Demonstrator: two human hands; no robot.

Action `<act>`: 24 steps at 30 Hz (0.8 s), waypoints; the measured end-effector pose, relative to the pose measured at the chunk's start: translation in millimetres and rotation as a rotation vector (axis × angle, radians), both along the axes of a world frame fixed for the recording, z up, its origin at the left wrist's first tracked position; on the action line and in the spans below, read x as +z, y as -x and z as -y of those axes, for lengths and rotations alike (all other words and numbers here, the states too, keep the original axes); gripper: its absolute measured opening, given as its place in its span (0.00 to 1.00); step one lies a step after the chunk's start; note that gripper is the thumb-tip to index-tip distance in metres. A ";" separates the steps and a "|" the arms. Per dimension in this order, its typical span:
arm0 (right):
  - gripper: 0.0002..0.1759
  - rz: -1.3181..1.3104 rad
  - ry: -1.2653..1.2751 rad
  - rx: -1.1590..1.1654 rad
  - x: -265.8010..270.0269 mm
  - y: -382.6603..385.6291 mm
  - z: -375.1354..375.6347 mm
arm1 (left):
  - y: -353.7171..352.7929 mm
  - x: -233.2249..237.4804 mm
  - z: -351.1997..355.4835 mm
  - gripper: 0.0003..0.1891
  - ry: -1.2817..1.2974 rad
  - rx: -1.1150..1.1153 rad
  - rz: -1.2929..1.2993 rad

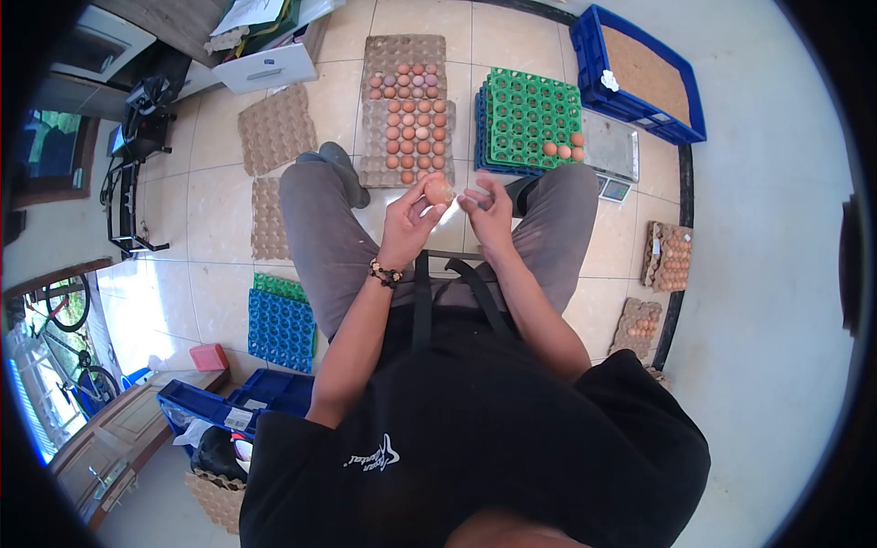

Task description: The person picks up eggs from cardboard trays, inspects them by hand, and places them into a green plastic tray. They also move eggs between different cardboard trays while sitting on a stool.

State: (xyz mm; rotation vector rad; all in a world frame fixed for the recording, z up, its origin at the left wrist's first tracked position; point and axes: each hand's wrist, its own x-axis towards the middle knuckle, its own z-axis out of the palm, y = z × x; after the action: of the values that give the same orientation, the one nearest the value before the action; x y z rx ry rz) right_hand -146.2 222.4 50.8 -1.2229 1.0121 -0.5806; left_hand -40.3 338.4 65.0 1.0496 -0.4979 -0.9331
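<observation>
A brown egg [438, 191] is in my left hand [408, 222], between the thumb and fingers. My right hand [490, 216] is just to the right of the egg, its bent fingers apart; I make out nothing held in it. Beyond my hands lies a cardboard egg tray [368, 169] with several rows of brown eggs, and another cardboard tray [402, 50] with paler eggs adjoins it. Right of these, a stack of green plastic egg trays [534, 114] carries 3 eggs [564, 152] at its near right corner.
A blue crate [594, 55] of brown grainy material and a scale [610, 151] stand at the right. Cardboard trays [277, 130] and blue plastic trays [279, 327] lie left. Filled egg trays [674, 256] sit by the right wall. Blue crates [274, 393] are behind on the left.
</observation>
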 end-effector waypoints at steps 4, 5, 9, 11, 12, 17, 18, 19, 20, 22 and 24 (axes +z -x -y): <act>0.20 0.241 -0.221 0.066 42.3 -3.2 0.2 | -0.1 10.6 -0.6 0.29 0.035 0.000 -0.128; 0.20 0.276 -0.260 0.118 47.1 -5.8 -1.3 | -0.4 9.8 -1.1 0.29 0.026 -0.001 -0.102; 0.20 0.270 -0.210 0.230 40.1 -9.5 -10.4 | -1.0 5.3 -2.0 0.28 0.005 -0.026 0.013; 0.18 0.346 -0.246 0.203 37.6 -10.2 -11.7 | -0.1 3.8 -2.4 0.28 0.001 -0.032 0.035; 0.17 0.381 -0.264 0.189 37.2 -10.3 -12.7 | 0.1 3.7 -2.7 0.28 0.000 -0.032 0.023; 0.15 0.391 -0.301 0.110 36.2 -14.5 -17.4 | -0.4 -0.1 -2.0 0.27 0.015 -0.011 0.015; 0.14 0.385 -0.307 0.096 37.0 -15.3 -17.6 | -1.1 2.0 -2.3 0.27 0.012 -0.018 0.010; 0.13 0.355 -0.335 0.080 32.5 -14.4 -15.2 | -1.2 4.3 -2.4 0.27 0.008 -0.025 0.006; 0.12 0.325 -0.363 0.064 27.9 -13.6 -11.3 | 0.9 4.6 -2.8 0.27 0.012 -0.032 -0.027; 0.11 0.282 -0.367 0.042 19.0 -9.5 -8.8 | 6.7 5.2 -3.8 0.27 0.017 -0.051 -0.096; 0.11 0.259 -0.321 0.039 19.6 -8.6 -8.3 | 6.8 7.2 -1.1 0.26 0.022 -0.053 -0.112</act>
State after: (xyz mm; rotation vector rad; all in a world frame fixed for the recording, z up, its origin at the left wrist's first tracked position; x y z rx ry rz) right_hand -137.6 230.7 70.4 -0.8572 0.8238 -0.5082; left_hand -47.1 339.5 72.2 0.9629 -0.4434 -1.0255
